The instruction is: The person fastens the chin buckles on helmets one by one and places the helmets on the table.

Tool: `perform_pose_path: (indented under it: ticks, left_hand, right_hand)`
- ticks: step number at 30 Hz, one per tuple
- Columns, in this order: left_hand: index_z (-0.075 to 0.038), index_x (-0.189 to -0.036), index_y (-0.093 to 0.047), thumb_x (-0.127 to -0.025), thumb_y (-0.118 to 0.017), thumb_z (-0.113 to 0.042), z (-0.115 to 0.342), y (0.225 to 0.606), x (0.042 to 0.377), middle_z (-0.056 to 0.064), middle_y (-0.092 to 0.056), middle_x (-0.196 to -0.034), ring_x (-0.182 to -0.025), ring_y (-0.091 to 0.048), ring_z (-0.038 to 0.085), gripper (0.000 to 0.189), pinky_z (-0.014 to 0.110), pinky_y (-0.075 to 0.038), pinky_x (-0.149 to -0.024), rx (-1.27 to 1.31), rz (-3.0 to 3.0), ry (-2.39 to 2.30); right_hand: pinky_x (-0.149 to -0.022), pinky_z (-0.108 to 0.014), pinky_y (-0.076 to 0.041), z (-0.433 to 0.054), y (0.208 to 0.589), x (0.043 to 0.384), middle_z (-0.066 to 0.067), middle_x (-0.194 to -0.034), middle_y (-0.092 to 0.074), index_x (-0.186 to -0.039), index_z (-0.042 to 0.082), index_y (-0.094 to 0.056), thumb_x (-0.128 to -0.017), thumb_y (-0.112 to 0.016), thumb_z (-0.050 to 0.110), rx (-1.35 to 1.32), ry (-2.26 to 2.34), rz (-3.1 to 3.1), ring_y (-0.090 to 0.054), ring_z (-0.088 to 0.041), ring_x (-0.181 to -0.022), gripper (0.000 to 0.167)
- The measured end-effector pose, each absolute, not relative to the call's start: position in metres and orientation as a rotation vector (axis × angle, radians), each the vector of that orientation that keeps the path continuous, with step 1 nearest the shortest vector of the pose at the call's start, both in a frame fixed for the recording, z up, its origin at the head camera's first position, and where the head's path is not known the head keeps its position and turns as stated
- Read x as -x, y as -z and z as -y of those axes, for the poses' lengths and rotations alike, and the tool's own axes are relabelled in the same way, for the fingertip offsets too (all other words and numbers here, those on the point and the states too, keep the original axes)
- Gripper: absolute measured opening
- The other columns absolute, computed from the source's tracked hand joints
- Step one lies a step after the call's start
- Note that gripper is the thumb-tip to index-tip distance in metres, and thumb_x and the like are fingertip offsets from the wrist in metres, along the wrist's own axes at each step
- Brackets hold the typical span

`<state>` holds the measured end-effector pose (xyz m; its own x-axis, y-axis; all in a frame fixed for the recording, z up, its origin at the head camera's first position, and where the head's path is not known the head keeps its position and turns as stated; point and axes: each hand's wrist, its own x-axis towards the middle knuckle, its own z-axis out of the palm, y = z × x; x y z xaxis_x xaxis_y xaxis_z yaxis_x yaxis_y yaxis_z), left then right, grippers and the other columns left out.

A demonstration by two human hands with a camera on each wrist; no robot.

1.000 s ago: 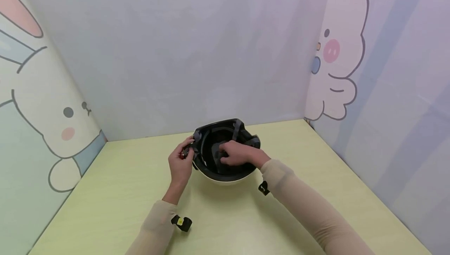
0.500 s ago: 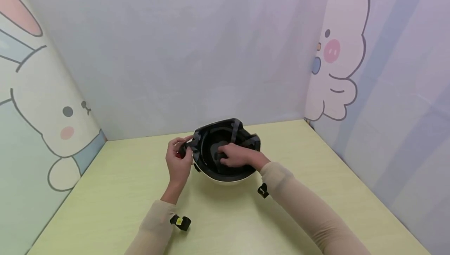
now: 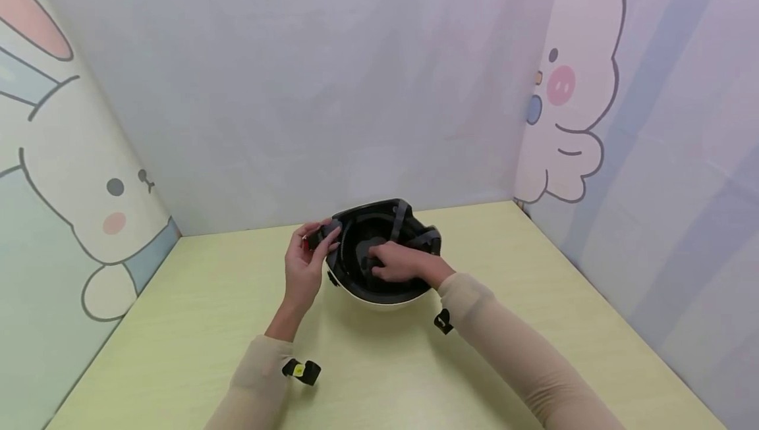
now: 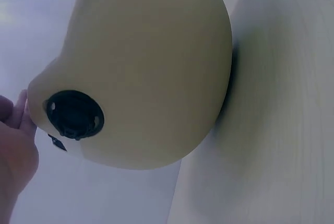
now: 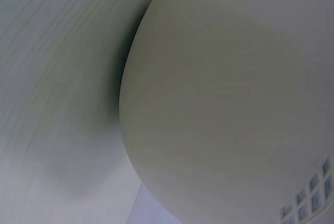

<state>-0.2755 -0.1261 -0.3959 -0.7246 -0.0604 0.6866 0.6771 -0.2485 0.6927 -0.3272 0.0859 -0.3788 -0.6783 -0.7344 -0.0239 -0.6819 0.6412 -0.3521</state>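
Observation:
A cream helmet [image 3: 379, 299] rests upside down on the table, its black lining facing up. At its left rim my left hand [image 3: 302, 270] pinches a dark chin strap [image 3: 314, 240] with a small red part. My right hand [image 3: 402, 263] reaches inside the helmet with bent fingers at the lining; whether it grips anything there is hidden. Another grey strap [image 3: 399, 220] lies along the far inner wall. In the left wrist view, a black round disc [image 4: 75, 115] sits on the smooth shell [image 4: 156, 72], near the left hand [image 4: 15, 153]. The right wrist view shows shell with a vent grid [image 5: 315, 195].
The pale yellow table [image 3: 196, 324] extends around the helmet on all sides. A plain back curtain [image 3: 332, 87] and side panels with a cartoon rabbit [image 3: 89, 199] and a cartoon chick [image 3: 584, 41] enclose it. Each sleeve bears a black wrist camera [image 3: 302, 371].
The left hand first draws the chin strap slightly outward to the left, then comes back up and right against the rim. My right hand stays inside the helmet, nearly still.

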Motion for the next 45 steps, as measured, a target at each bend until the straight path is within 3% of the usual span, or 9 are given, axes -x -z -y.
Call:
perform_pose_path:
  ticks: [5,11,18,23,26,31,38,41,45]
  left_hand:
    - [0.017,-0.134,-0.046,-0.099,-0.055,0.006,0.121,0.394,0.272,0.038,-0.046,-0.136,-0.118,-0.062,0.03,0.037,0.032,-0.051,-0.093,0.724,1.602,1.971]
    - [0.008,-0.134,-0.058,-0.092,-0.067,0.005,0.119,0.395,0.269,0.028,-0.059,-0.131,-0.101,-0.071,0.015,0.043,0.026,-0.052,-0.089,0.605,1.767,1.881]
    - [0.007,-0.124,-0.066,-0.089,-0.071,0.006,0.115,0.388,0.258,0.025,-0.067,-0.118,-0.09,-0.071,0.038,0.036,0.018,-0.055,-0.077,0.572,1.902,1.736]
    - [0.006,-0.118,-0.069,-0.088,-0.072,0.006,0.112,0.377,0.246,0.023,-0.07,-0.109,-0.078,-0.069,0.014,0.03,0.016,-0.052,-0.07,0.624,1.976,1.578]
    - [0.006,-0.118,-0.069,-0.088,-0.071,0.007,0.112,0.376,0.245,0.022,-0.07,-0.111,-0.076,-0.068,0.015,0.03,0.015,-0.051,-0.07,0.649,1.993,1.532]
    - [0.006,-0.121,-0.068,-0.089,-0.068,0.009,0.112,0.377,0.248,0.024,-0.066,-0.12,-0.083,-0.069,0.033,0.032,0.014,-0.051,-0.076,0.674,2.028,1.476]
    - [0.009,-0.129,-0.061,-0.093,-0.061,0.012,0.117,0.392,0.265,0.027,-0.061,-0.126,-0.105,-0.066,0.038,0.036,0.011,-0.047,-0.088,0.718,2.035,1.411]
    - [0.008,-0.134,-0.058,-0.095,-0.059,0.01,0.122,0.403,0.276,0.023,-0.06,-0.132,-0.123,-0.057,0.034,0.038,0.024,-0.044,-0.101,0.72,2.068,1.349]
    - [0.01,-0.134,-0.057,-0.095,-0.059,0.008,0.124,0.402,0.276,0.021,-0.057,-0.139,-0.131,-0.051,0.036,0.039,0.041,-0.041,-0.106,0.72,2.096,1.268]
  right_hand:
    - [-0.073,-0.029,-0.044,-0.083,0.383,0.328,0.002,-0.085,-0.058,-0.113,0.006,-0.063,-0.101,-0.056,0.016,1.176,0.462,-2.711,-0.055,-0.015,-0.078,0.017]
    - [-0.075,-0.029,-0.046,-0.082,0.384,0.326,0.001,-0.091,-0.061,-0.118,0.004,-0.063,-0.1,-0.056,0.016,1.16,0.484,-2.735,-0.057,-0.013,-0.081,0.022]
    - [-0.076,-0.03,-0.048,-0.084,0.382,0.323,-0.004,-0.097,-0.064,-0.119,0.005,-0.06,-0.101,-0.054,0.014,1.136,0.564,-2.726,-0.059,-0.015,-0.08,0.021]
    - [-0.084,-0.033,-0.051,-0.087,0.383,0.323,-0.008,-0.111,-0.065,-0.122,0.003,-0.06,-0.1,-0.052,0.007,1.16,0.717,-2.666,-0.062,-0.013,-0.088,0.023]
    - [-0.08,-0.033,-0.053,-0.09,0.381,0.321,-0.009,-0.107,-0.064,-0.12,0.002,-0.058,-0.102,-0.048,0.004,1.137,0.9,-2.554,-0.066,-0.014,-0.08,0.021]
    - [-0.065,-0.038,-0.058,-0.096,0.376,0.314,-0.019,-0.095,-0.064,-0.123,0.002,-0.051,-0.106,-0.045,0.014,0.962,1.174,-2.314,-0.07,-0.026,-0.066,0.022]
    - [-0.067,-0.041,-0.058,-0.101,0.376,0.314,-0.02,-0.08,-0.065,-0.121,0.003,-0.051,-0.106,-0.051,0.034,0.908,1.34,-2.211,-0.067,-0.029,-0.067,0.034]
    - [-0.063,-0.039,-0.057,-0.103,0.375,0.314,-0.016,-0.084,-0.059,-0.115,-0.003,-0.05,-0.108,-0.048,0.03,0.937,1.436,-2.158,-0.063,-0.025,-0.064,0.033]
    - [-0.058,-0.034,-0.051,-0.106,0.373,0.316,-0.019,-0.089,-0.051,-0.107,-0.006,-0.049,-0.109,-0.043,0.026,1.038,1.545,-2.064,-0.055,-0.022,-0.058,0.033]
